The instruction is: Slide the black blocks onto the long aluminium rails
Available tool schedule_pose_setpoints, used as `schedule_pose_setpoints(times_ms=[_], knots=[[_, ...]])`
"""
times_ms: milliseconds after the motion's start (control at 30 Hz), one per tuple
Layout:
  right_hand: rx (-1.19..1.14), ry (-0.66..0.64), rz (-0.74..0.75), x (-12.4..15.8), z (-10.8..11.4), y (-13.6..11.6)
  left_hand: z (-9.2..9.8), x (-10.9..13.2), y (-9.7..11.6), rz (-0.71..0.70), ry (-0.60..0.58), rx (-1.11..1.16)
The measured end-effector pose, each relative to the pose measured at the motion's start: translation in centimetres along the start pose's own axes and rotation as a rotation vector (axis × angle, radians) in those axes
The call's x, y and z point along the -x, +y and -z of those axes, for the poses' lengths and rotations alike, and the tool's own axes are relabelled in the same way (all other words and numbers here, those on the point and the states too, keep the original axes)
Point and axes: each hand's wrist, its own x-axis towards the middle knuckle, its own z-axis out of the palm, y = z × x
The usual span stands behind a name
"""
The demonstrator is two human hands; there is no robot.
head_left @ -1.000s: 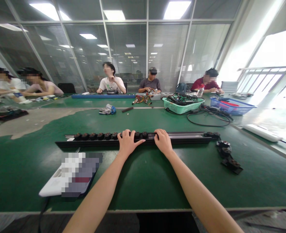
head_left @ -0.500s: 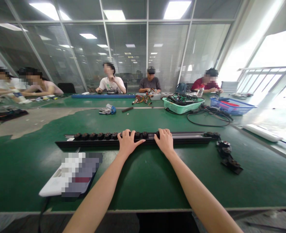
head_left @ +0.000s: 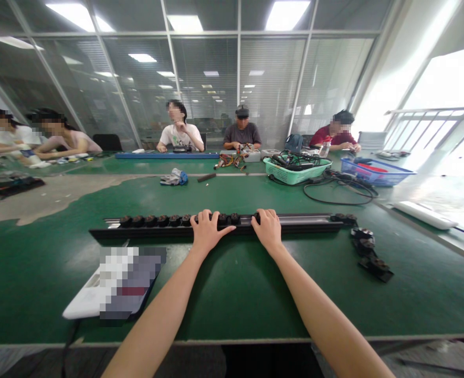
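Bare left hand (head_left: 207,231) and bare right hand (head_left: 269,228)
Slim, tapering left forearm (head_left: 159,310) and right forearm (head_left: 318,307), uncovered as far as visible.

A rail (head_left: 306,227) lay on the table (head_left: 240,299), across the middle of the frame. Parts (head_left: 162,220) sat in a row along its left side, with the left hand (head_left: 207,231) on top of some. The right hand (head_left: 268,228) was on the rail, just right of the row. More parts (head_left: 377,266) lay past the rail's right end. Behind it, toward the upper right, one basket (head_left: 289,176) stood left of a second basket (head_left: 389,179)
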Motion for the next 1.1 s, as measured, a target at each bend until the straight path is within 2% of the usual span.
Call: schedule_pose_setpoints(times_ms=[600,1100], knots=[[0.014,0.043,-0.002,0.06,-0.33,0.26,-0.22,-0.06,-0.02,-0.001,0.0,-0.021],[-0.006,0.028,-0.023,0.0,-0.37,0.16,-0.19,-0.07,-0.06,0.0,0.003,-0.029]])
